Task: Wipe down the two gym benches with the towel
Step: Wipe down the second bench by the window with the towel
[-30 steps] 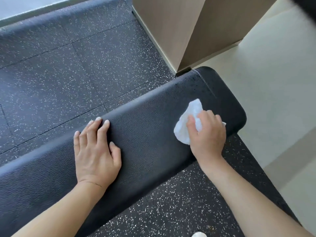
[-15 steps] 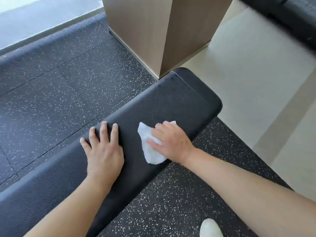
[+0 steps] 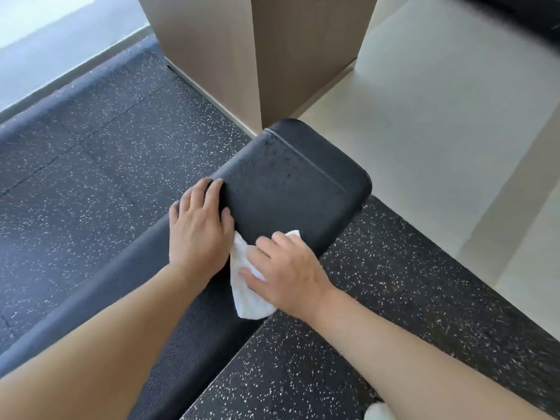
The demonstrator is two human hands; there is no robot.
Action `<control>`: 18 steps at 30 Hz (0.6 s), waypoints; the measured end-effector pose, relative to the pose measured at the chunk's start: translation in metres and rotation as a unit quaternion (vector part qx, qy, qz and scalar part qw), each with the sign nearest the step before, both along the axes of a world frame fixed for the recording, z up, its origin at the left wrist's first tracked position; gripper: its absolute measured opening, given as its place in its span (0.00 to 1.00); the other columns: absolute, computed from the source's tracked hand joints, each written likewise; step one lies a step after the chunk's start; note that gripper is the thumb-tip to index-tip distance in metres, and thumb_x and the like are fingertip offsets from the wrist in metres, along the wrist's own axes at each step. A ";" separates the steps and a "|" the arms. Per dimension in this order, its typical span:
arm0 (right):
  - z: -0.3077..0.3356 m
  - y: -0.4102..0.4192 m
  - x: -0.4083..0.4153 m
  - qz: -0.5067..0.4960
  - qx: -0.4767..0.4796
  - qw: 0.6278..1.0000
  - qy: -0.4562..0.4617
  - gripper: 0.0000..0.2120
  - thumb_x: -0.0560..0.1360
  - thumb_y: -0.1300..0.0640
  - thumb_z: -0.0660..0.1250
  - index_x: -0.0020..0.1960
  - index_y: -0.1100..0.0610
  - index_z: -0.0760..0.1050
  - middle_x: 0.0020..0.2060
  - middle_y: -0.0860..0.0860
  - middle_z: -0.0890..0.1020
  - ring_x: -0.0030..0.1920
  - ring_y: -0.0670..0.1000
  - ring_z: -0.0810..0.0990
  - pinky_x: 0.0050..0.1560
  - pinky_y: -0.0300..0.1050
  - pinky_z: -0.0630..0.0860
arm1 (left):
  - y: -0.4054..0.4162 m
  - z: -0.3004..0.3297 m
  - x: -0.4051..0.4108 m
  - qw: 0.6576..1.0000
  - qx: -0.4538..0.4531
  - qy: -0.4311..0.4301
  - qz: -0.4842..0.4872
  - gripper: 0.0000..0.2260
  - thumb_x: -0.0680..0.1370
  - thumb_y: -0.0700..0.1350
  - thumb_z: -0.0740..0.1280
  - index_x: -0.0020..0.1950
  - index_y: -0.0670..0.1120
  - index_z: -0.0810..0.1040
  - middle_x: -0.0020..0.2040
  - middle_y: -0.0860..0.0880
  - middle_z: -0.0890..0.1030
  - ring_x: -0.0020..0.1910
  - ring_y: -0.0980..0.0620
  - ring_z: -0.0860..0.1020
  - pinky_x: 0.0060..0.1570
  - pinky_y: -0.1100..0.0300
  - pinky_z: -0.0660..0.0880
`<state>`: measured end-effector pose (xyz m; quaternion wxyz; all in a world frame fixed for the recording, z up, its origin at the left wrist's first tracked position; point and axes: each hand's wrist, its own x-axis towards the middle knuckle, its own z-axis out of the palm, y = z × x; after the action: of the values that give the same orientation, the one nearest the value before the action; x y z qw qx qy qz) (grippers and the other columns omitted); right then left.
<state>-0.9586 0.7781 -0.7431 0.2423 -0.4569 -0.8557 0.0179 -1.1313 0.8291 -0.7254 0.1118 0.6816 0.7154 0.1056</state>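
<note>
Towel (image 3: 247, 294) laid on desk (image 3: 291, 189), left hand (image 3: 198, 228) placed on desk left of towel, right hand (image 3: 286, 274) pressed on towel, pillar (image 3: 257, 50) seen behind desk.

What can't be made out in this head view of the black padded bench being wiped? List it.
- Black padded gym bench: its near end is hidden under both forearms, and its frame and legs are out of sight beneath the pad.
- White cloth towel: the middle is covered by the right hand.
- Left hand: its fingertips curl over the far bench edge.
- Dark object at the top right: blurred and cut off; possibly the second bench.
- White item: cut off by the bottom edge.
</note>
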 end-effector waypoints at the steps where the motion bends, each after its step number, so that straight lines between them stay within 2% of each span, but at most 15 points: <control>1: 0.000 0.016 0.018 -0.019 -0.002 1.000 0.000 0.11 0.79 0.48 0.68 0.46 0.56 0.78 0.35 0.51 0.73 0.37 0.55 0.70 0.37 0.52 0.67 | 0.004 -0.003 0.010 0.998 0.014 -0.019 0.055 0.23 0.84 0.46 0.60 0.79 0.47 0.68 0.79 0.47 0.69 0.77 0.42 0.66 0.78 0.42 0.60; 3: 0.001 0.053 0.055 -0.093 -0.020 0.995 0.009 0.13 0.79 0.48 0.67 0.43 0.57 0.77 0.35 0.52 0.74 0.37 0.56 0.71 0.36 0.53 0.69 | 0.006 -0.009 0.021 0.990 0.038 -0.036 0.132 0.22 0.82 0.48 0.58 0.77 0.49 0.69 0.77 0.48 0.71 0.76 0.44 0.67 0.79 0.44 0.59; 6: 0.003 0.097 0.087 -0.187 -0.038 0.982 0.002 0.14 0.79 0.47 0.66 0.43 0.57 0.77 0.35 0.52 0.74 0.37 0.57 0.71 0.35 0.51 0.65 | 0.008 -0.015 0.025 0.985 0.044 -0.036 0.164 0.23 0.81 0.50 0.58 0.76 0.48 0.69 0.76 0.47 0.72 0.75 0.43 0.67 0.79 0.45 0.59; 10: 0.001 0.119 0.050 -0.260 -0.046 0.964 -0.005 0.14 0.79 0.45 0.64 0.41 0.54 0.74 0.35 0.50 0.73 0.37 0.56 0.71 0.37 0.49 0.60 | 0.011 -0.013 0.026 0.985 0.038 -0.022 0.167 0.24 0.80 0.50 0.57 0.76 0.47 0.70 0.75 0.46 0.73 0.74 0.42 0.68 0.78 0.44 0.60; 12: 0.000 0.143 0.018 -0.263 -0.047 0.964 -0.002 0.12 0.79 0.46 0.65 0.43 0.53 0.76 0.37 0.50 0.76 0.39 0.56 0.74 0.38 0.50 0.61 | 0.011 -0.015 0.026 0.985 0.036 -0.014 0.167 0.25 0.80 0.50 0.57 0.77 0.47 0.70 0.75 0.46 0.72 0.73 0.42 0.68 0.78 0.44 0.60; 14: 0.001 0.181 -0.016 -0.236 -0.055 0.970 -0.007 0.11 0.79 0.46 0.65 0.49 0.53 0.79 0.42 0.50 0.80 0.44 0.57 0.77 0.42 0.52 0.66 | 0.013 -0.018 0.024 0.986 0.032 -0.002 0.166 0.26 0.79 0.51 0.56 0.77 0.46 0.70 0.75 0.46 0.72 0.73 0.41 0.69 0.78 0.43 0.61; 18: 0.004 0.230 -0.057 -0.159 -0.108 0.980 -0.042 0.17 0.81 0.45 0.61 0.64 0.51 0.80 0.51 0.49 0.84 0.54 0.56 0.79 0.52 0.52 0.69 | 0.014 -0.018 0.024 0.986 0.020 0.015 0.164 0.26 0.79 0.50 0.57 0.77 0.46 0.69 0.76 0.45 0.72 0.74 0.40 0.69 0.77 0.41 0.62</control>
<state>-1.0153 1.0080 -0.7394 0.1555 -0.6108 -0.7746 0.0524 -1.1072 0.8428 -0.7438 0.0689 0.5588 0.8167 0.1266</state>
